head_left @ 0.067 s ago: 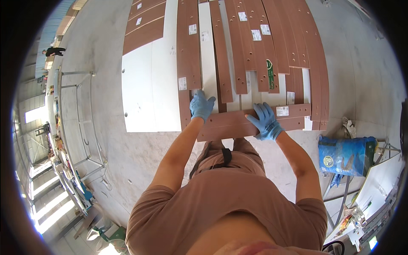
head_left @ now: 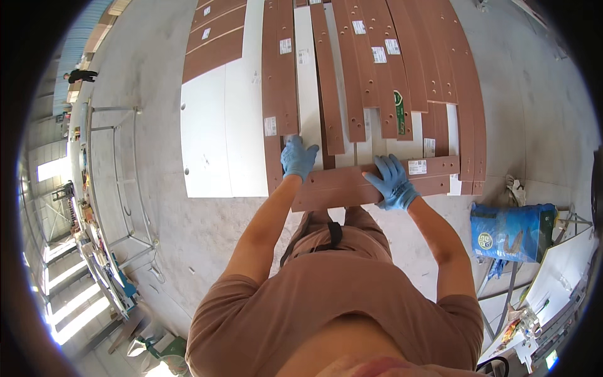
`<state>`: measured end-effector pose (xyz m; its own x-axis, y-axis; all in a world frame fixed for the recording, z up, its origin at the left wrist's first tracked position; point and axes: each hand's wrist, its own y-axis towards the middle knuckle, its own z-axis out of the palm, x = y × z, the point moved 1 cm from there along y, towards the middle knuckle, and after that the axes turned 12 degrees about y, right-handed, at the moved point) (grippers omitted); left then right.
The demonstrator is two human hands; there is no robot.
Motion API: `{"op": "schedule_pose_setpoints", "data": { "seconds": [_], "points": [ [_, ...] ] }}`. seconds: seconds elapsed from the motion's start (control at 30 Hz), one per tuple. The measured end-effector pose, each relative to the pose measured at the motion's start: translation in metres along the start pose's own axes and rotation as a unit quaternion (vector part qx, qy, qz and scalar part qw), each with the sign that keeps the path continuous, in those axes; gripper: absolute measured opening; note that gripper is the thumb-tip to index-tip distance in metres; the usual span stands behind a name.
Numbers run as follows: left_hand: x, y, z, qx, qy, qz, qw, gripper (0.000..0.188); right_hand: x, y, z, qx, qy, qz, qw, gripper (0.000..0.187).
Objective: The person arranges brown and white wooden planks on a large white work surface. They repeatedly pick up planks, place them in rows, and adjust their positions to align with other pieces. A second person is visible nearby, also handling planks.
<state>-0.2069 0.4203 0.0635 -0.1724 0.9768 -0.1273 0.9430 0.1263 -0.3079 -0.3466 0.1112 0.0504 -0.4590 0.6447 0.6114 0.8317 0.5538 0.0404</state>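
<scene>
Both my hands wear light blue gloves. A brown board [head_left: 342, 186] with a white label lies crosswise along the near edge of a stack of panels. My right hand [head_left: 392, 182] rests over this board right of its middle, fingers stretched across it and thumb apart. My left hand [head_left: 298, 158] is beyond the board's left end, thumb out to the right. Its fingertips touch the near end of a long brown board [head_left: 280, 81] with drilled holes. Whatever is under the left fingertips is hidden.
White panels [head_left: 217, 138] lie under the brown boards, and more brown strips [head_left: 392, 69] with labels lie lengthwise. A green strip [head_left: 399, 113] sits on one. A metal frame [head_left: 125, 179] stands on the left. On the right are a blue bag [head_left: 510, 231] and a white tabletop [head_left: 559, 283].
</scene>
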Motion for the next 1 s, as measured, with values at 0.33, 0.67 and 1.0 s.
{"op": "schedule_pose_setpoints", "data": {
  "seconds": [0.33,0.67,1.0],
  "points": [
    [-0.004,0.005,-0.004,-0.055,-0.005,-0.005,0.998,0.060,-0.002,-0.004,0.003,-0.016,0.013,-0.019,1.000,0.111],
    [-0.006,0.013,-0.010,-0.073,-0.002,-0.005,0.997,0.065,0.000,-0.005,0.001,-0.016,0.007,-0.017,1.000,0.110],
    [-0.006,0.021,-0.013,-0.086,0.016,0.004,0.996,0.075,-0.002,-0.004,0.004,-0.022,-0.012,-0.016,1.000,0.111]
  ]
}}
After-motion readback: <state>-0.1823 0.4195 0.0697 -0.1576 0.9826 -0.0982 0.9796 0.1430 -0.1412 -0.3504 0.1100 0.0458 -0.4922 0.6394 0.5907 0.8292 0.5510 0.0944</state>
